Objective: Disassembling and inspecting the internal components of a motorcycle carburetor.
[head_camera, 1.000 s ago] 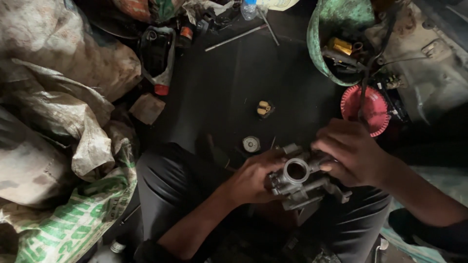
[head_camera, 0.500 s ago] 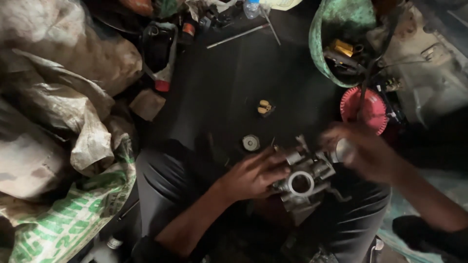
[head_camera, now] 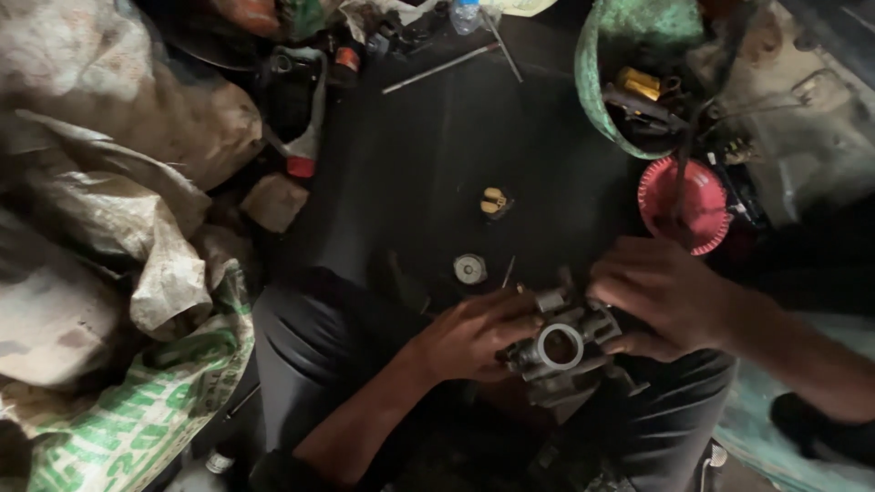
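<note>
Grey metal carburetor (head_camera: 561, 351) held over the lap between both hands.

The left hand (head_camera: 474, 333) curls its fingers against the carburetor's left side, while the right hand (head_camera: 661, 296) wraps over its right side, fingers closed on it. Just beyond, on the dark floor (head_camera: 437, 164), lie a small round disc (head_camera: 469, 269) and a brass piece (head_camera: 493, 201). A red toothed wheel (head_camera: 684, 205) sits beside the right hand; crumpled sacks (head_camera: 109, 210) pile at the left.

My left hand (head_camera: 474, 339) and right hand (head_camera: 663, 305) cover the sides of the grey metal carburettor (head_camera: 558, 353), hiding my fingertips. The small brass part (head_camera: 493, 201) is too small to identify. Sacks (head_camera: 109, 228) run off the left edge.
</note>
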